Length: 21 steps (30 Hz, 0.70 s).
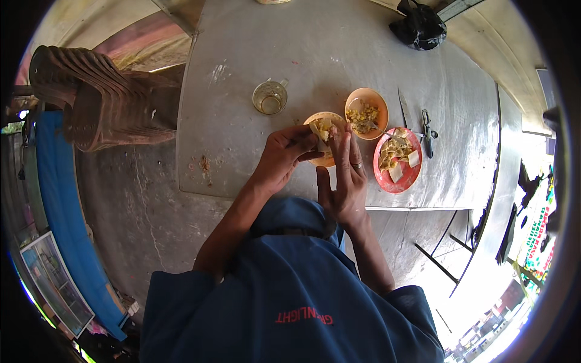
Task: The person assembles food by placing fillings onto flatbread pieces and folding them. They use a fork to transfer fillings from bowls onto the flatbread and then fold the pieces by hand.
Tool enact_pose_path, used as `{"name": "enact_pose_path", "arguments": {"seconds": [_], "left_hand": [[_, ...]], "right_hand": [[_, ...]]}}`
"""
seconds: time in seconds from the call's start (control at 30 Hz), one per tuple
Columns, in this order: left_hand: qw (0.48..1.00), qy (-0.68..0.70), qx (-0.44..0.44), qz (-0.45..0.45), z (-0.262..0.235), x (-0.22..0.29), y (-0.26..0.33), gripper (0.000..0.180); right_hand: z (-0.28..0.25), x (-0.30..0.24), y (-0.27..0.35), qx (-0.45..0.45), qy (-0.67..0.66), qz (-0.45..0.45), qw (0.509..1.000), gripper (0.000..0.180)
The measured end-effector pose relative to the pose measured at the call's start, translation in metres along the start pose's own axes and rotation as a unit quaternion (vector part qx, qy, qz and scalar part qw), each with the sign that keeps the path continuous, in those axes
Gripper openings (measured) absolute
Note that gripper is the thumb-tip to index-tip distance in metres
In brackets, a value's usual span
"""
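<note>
A grey table [227, 154] bears a glass mug [270, 98], two bowls [367, 95], a red plate [413, 177], metal utensils [404, 109] and a black bag [420, 29].

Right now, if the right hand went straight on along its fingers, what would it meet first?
Probably the left rim of the farther orange bowl, just ahead of the right hand; depth is unclear, so it might pass above.

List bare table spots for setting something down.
Bare: table between the glass mug and black bag; the strip left of the mug, beyond the crumbs; right of the scissors to the table's edge.
Crowded: left hand and right hand at the near bowl, with far bowl, red plate, knife and scissors alongside.
</note>
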<state>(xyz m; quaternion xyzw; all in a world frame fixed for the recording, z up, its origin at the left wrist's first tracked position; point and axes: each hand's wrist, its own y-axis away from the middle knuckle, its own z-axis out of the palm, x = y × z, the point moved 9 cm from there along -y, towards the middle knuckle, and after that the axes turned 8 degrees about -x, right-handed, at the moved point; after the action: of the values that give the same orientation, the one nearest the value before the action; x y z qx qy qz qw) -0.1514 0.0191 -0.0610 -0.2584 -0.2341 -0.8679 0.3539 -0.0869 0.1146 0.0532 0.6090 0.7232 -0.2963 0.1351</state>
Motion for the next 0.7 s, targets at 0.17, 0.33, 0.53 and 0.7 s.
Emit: {"name": "enact_pose_path", "arguments": {"seconds": [0.17, 0.33, 0.53, 0.7], "left_hand": [[1.000, -0.019, -0.010, 0.004, 0.000, 0.003, -0.001, 0.029], [1.000, 0.005, -0.006, -0.011, 0.002, -0.004, -0.002, 0.027], [0.999, 0.024, -0.003, -0.022, 0.008, -0.012, -0.004, 0.025], [0.999, -0.008, -0.013, -0.031, 0.006, -0.015, -0.003, 0.028]], "right_hand": [[0.000, 0.009, 0.000, -0.041, 0.009, 0.003, 0.999, 0.079], [-0.004, 0.015, 0.001, -0.031, -0.050, -0.002, 0.998, 0.076], [0.004, 0.021, 0.006, -0.051, 0.002, 0.006, 0.999, 0.067], [-0.006, 0.024, 0.009, -0.046, 0.082, 0.007, 0.996, 0.058]]}}
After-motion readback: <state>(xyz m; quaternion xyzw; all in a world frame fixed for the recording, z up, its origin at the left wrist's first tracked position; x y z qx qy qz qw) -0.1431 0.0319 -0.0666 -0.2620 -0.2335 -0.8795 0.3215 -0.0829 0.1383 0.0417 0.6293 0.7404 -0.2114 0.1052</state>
